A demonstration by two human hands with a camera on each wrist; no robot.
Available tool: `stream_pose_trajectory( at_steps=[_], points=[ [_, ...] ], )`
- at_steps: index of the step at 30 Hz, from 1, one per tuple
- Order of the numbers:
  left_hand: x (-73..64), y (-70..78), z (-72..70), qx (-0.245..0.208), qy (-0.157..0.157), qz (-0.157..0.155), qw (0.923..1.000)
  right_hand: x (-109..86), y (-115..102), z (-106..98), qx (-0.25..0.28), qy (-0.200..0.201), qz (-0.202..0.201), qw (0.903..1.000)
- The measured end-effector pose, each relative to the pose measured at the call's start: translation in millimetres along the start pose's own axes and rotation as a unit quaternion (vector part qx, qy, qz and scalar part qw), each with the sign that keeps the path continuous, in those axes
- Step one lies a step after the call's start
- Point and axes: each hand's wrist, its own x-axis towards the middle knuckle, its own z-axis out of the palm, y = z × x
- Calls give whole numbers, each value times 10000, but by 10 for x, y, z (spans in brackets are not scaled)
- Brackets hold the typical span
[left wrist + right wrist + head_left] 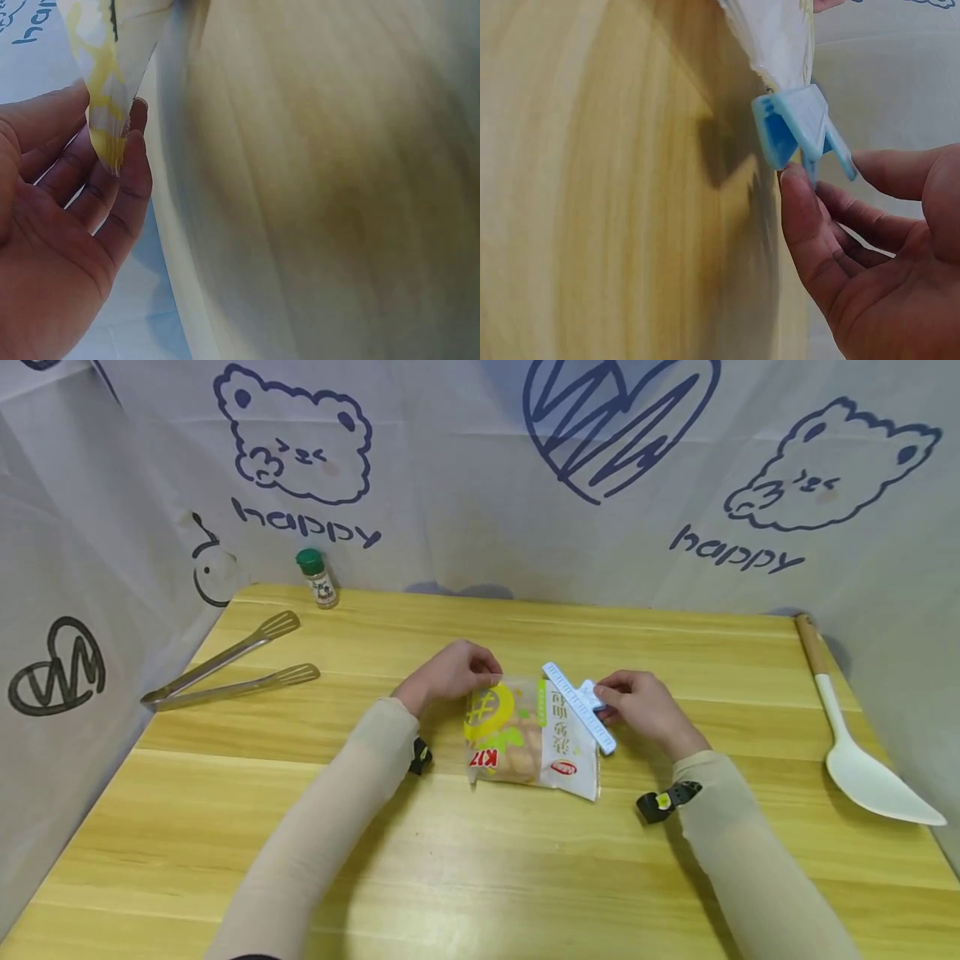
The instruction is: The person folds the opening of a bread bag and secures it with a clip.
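Note:
A clear and white snack bag (pixel 517 739) with yellow and green print and pale pieces inside is in the middle of the head view. My left hand (pixel 452 670) pinches its upper left corner; the left wrist view has the thumb on one side of the bag's edge (pixel 105 112) and the fingers on the other. Slanting across the bag's right end is a light blue bag clip (pixel 576 706) with a ruler-like bar. My right hand (pixel 648 706) holds the clip by its handle. In the right wrist view, the clip (pixel 806 120) sits at the bag's end.
Metal tongs (pixel 225 664) lie spread at the left of the wooden table (pixel 450 877). A green-capped seasoning bottle (pixel 318 581) stands at the back left. A white spatula (pixel 862 760) with a wooden handle lies along the right edge. Printed cloth (pixel 465 468) hangs behind.

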Motion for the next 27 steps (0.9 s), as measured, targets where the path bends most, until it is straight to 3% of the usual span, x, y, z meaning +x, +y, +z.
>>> stream_pose_trajectory(
  at_steps=[13,19,27],
  points=[
    [-20,-58,12,84,73,-86,9999,8,46,22,-117,-134,-120,9998],
    [4,-74,54,122,-79,-45,9999,-35,82,-11,-291,-125,-77,9995],
    [-33,-90,23,173,87,-100,9998,-66,84,-45,-542,-122,-252,9981]
  ],
)
